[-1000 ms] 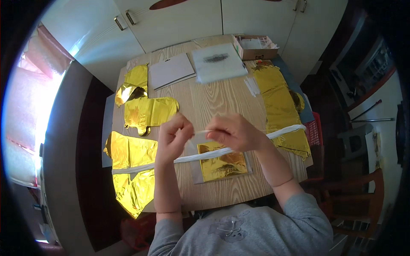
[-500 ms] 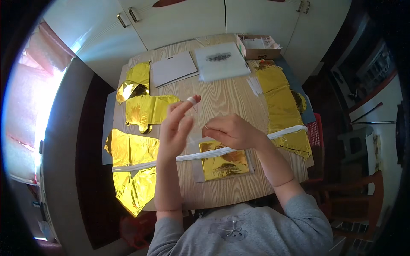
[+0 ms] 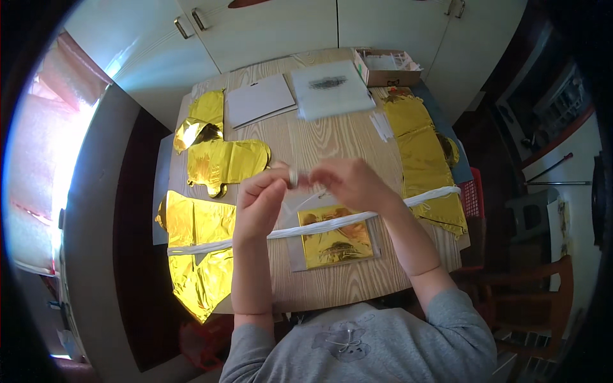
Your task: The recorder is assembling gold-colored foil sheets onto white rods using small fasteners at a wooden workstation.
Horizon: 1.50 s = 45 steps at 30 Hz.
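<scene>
Above the middle of the table, my left hand (image 3: 260, 203) has its fingers curled together, with a white band around one fingertip. Close to that finger, my right hand (image 3: 351, 182) is closed in a pinch, its fingertips smeared by motion. A thin white string (image 3: 311, 202) trails beneath the right hand and appears to be held in it. Under the hands lies a folded gold foil sheet (image 3: 338, 246) on a clear plastic bag (image 3: 297, 262). A long bundle of white strings (image 3: 287, 233) runs crosswise beneath both forearms.
Gold foil balloons lie at the left (image 3: 198, 223), far left (image 3: 223, 163) and right (image 3: 415, 147). Toward the back are white cards (image 3: 258, 102), a stack of clear bags (image 3: 332, 102) and a cardboard box (image 3: 386, 78). White strips (image 3: 382, 126) rest near the right balloon.
My left hand has lowered and curled its raised finger. My right hand has moved up and in, bringing the fingertips of both hands together. A string now shows below them.
</scene>
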Each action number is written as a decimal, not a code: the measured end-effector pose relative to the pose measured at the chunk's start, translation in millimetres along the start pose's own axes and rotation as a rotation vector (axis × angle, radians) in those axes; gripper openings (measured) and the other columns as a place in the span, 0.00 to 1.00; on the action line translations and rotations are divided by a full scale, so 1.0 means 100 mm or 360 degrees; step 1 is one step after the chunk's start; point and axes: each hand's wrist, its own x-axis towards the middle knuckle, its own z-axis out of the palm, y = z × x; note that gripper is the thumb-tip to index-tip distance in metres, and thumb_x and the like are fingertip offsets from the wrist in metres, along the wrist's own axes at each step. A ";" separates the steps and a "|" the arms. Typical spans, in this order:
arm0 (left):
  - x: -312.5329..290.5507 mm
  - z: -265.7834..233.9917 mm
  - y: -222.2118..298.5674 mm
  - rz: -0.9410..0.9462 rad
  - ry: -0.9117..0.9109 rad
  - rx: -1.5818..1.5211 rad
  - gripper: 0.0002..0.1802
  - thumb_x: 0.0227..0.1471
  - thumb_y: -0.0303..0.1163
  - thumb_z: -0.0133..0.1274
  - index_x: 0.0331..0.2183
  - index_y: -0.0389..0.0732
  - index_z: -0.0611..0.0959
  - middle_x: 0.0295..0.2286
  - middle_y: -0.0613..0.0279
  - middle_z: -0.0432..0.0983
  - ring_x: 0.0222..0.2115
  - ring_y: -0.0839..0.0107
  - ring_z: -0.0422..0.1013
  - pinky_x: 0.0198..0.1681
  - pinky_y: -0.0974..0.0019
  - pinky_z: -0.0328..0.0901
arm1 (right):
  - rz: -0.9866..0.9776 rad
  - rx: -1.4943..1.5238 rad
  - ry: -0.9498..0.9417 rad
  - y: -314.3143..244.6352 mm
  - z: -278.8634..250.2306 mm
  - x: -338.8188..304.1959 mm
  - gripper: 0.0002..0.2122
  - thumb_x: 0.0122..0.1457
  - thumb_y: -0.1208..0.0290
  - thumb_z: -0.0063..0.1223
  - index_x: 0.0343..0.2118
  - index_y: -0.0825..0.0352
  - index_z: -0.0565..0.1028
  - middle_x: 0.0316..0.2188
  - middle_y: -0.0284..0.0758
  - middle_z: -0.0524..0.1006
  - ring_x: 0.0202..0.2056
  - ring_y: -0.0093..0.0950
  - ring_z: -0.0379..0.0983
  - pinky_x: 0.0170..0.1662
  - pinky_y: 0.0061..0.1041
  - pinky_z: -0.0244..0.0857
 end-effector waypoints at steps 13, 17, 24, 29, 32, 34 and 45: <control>-0.04 -0.20 -0.10 0.0003 -0.0221 0.0972 0.11 0.51 0.26 0.45 0.36 0.32 0.77 0.34 0.59 0.73 0.36 0.73 0.67 0.41 0.69 0.60 | 0.0093 0.0385 -0.0154 -0.12 -0.15 -0.04 0.06 0.56 0.68 0.48 0.27 0.63 0.73 0.19 0.36 0.74 0.21 0.31 0.72 0.24 0.27 0.63; -0.03 0.02 0.00 -0.0003 -0.0013 -0.0163 0.04 0.49 0.22 0.48 0.27 0.34 0.77 0.31 0.63 0.72 0.32 0.76 0.66 0.38 0.70 0.60 | 0.0089 0.0166 -0.0050 -0.01 -0.03 -0.04 0.06 0.56 0.69 0.49 0.27 0.64 0.73 0.18 0.36 0.73 0.20 0.31 0.72 0.23 0.26 0.62; -0.04 -0.13 -0.03 -0.0099 -0.0224 0.0054 0.05 0.51 0.24 0.47 0.29 0.34 0.77 0.31 0.62 0.71 0.34 0.75 0.65 0.39 0.72 0.59 | 0.0091 -0.0047 -0.0020 -0.06 -0.05 -0.01 0.04 0.55 0.73 0.50 0.27 0.67 0.74 0.21 0.35 0.74 0.21 0.27 0.71 0.25 0.23 0.62; -0.04 -0.21 -0.10 -0.0148 -0.0328 0.0792 0.08 0.52 0.23 0.45 0.33 0.33 0.77 0.33 0.60 0.70 0.35 0.74 0.65 0.44 0.71 0.58 | 0.0012 0.0315 -0.0008 -0.16 -0.15 0.00 0.04 0.54 0.72 0.52 0.27 0.66 0.74 0.21 0.36 0.74 0.22 0.31 0.72 0.26 0.25 0.64; -0.03 -0.06 -0.05 -0.0107 -0.0176 0.0096 0.06 0.50 0.23 0.45 0.28 0.33 0.77 0.33 0.61 0.72 0.33 0.74 0.65 0.42 0.71 0.60 | 0.0050 -0.0001 0.0099 -0.02 -0.03 -0.01 0.04 0.53 0.71 0.52 0.25 0.65 0.73 0.20 0.37 0.74 0.22 0.33 0.73 0.24 0.28 0.64; 0.03 0.05 -0.01 0.0047 0.0109 0.0565 0.06 0.50 0.23 0.46 0.25 0.33 0.76 0.31 0.62 0.72 0.32 0.74 0.66 0.40 0.70 0.60 | -0.0063 0.0086 -0.0075 -0.10 -0.06 -0.04 0.05 0.53 0.70 0.52 0.26 0.65 0.73 0.19 0.36 0.74 0.21 0.33 0.73 0.24 0.28 0.64; 0.01 0.04 -0.03 0.0067 0.0234 0.0693 0.09 0.51 0.22 0.48 0.36 0.34 0.80 0.29 0.63 0.72 0.30 0.77 0.64 0.35 0.77 0.57 | -0.0104 0.0094 0.0056 -0.16 -0.09 0.01 0.06 0.52 0.68 0.53 0.25 0.64 0.76 0.19 0.35 0.74 0.21 0.32 0.72 0.25 0.28 0.64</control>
